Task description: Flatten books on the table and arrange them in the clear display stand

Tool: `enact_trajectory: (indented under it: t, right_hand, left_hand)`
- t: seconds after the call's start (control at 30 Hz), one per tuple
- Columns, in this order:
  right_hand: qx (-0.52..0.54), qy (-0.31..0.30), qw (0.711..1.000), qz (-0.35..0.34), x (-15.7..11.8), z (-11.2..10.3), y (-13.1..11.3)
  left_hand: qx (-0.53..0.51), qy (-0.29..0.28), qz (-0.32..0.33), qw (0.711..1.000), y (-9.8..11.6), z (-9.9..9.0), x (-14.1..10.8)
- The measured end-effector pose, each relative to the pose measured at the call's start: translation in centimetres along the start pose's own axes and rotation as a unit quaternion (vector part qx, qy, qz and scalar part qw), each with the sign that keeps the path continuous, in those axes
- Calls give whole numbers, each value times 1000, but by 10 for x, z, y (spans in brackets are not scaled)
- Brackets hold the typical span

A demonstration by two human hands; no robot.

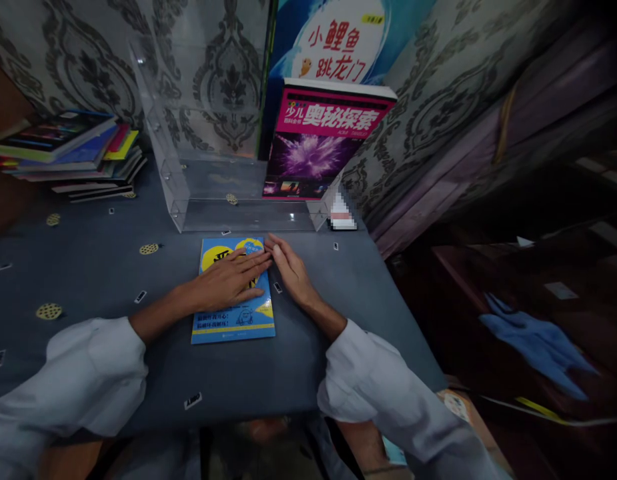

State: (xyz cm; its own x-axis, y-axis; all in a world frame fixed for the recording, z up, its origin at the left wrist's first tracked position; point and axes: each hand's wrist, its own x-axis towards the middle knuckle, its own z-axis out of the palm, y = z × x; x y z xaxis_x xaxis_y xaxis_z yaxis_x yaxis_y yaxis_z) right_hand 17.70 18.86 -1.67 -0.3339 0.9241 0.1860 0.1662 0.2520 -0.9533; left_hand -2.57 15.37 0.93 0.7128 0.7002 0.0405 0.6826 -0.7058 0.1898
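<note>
A blue and yellow book [261, 327] lies flat on the grey patterned tablecloth in front of me. Across its cover rests my left hand [231, 281], palm down, fingers stretched out to the right. My right hand [292, 270] is at the book's upper right edge, its fingers extended and its fingertips close to those of the left hand. Neither hand grips anything. Part of the cover's printing is hidden under the left hand.
Behind the book stands a clear acrylic rack [248, 217]. It holds a pink and purple book [313, 150] and a tall blue book [288, 60]. A stack of books [73, 157] sits at the left. Beyond the table's right edge lies a blue cloth [533, 340].
</note>
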Motion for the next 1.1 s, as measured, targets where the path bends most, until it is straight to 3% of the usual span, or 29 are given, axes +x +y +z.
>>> enact_trajectory:
  t: [0.2,0.37,0.63,0.87,0.93,1.1]
  right_hand:
    - [2,-7,1000,-8,0,-1,-1]
    - [-20,-15,1000,-18,0,-2,-3]
    - [-65,-27,996,-58,-1,0,-4]
    - [-225,-55,962,-144,-8,6,-3]
    - [-242,-107,949,-172,-10,9,-11]
    - [-198,-331,894,-229,-5,20,-40]
  left_hand:
    - [13,21,-76,997,-12,1,1]
    - [11,-10,-14,1000,-5,0,-5]
    - [-14,-5,101,995,43,3,-28]
    - [-82,20,113,990,46,-1,-32]
    - [-94,39,116,988,46,-1,-33]
    - [-60,41,89,993,49,2,-37]
